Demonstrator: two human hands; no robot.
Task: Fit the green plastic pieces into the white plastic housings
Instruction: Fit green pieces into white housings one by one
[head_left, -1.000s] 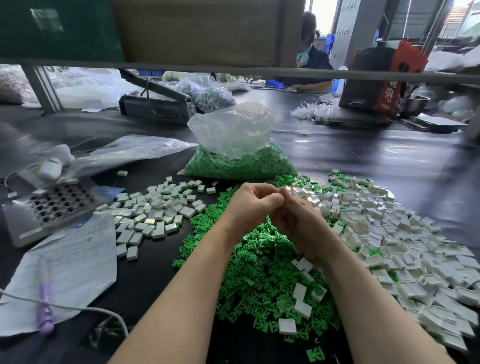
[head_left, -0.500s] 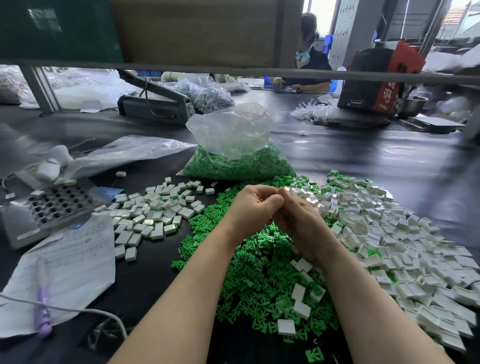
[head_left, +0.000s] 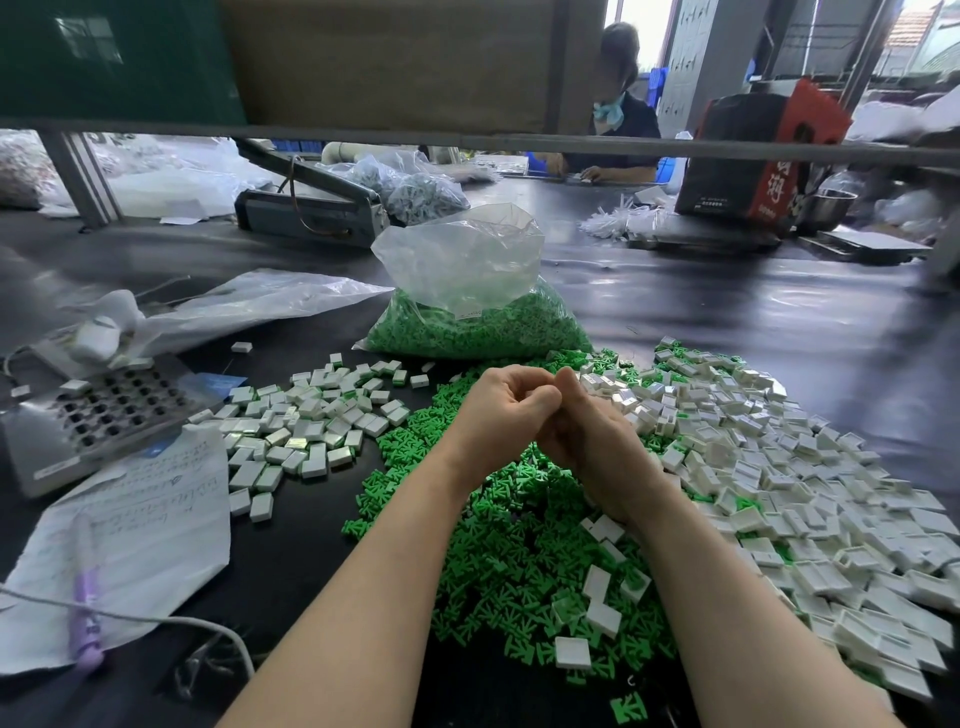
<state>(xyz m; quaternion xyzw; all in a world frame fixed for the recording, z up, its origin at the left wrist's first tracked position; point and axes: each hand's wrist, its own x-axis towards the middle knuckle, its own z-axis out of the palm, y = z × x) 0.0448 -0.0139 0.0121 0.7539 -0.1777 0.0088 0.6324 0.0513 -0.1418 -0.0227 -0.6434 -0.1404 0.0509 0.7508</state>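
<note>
Staying clasped together, hands (head_left: 550, 415), nothing shifted

- The red and black box (head_left: 761, 150) at the upper right of the frame bears large white Chinese characters on its red side; one looks like "湖", the others are cut off or too blurred to read.
- Beneath them runs a line of small white print on the black part, too small to read.
- The paper sheet (head_left: 140, 525) at the lower left carries handwritten lines, illegible.
- The clear bag (head_left: 467, 291) of green pieces has a small white label, unreadable.
</note>
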